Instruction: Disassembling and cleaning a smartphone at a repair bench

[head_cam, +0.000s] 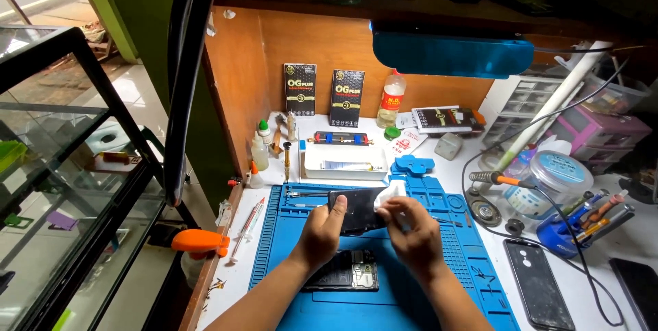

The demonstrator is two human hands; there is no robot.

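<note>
Left hand [321,231] grips dark phone panel [356,209], long axis left-right, between both hands; right hand [410,235] pinches what looks like a white wipe [389,192] on its right end.

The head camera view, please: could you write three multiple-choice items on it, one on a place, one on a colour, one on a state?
1. Where does the opened phone lie?
A. on the blue mat
B. in the white tray
C. on the glass case

2. What colour is the cloth in the right hand?
A. red
B. white
C. black

3. The dark phone panel is:
A. lying flat, untouched
B. held by the left hand
C. standing against the wall

Answers: 1 A, it rests on the mat under the wrists. 2 B, the wad is white. 3 B, left fingers grip its edge.
</note>
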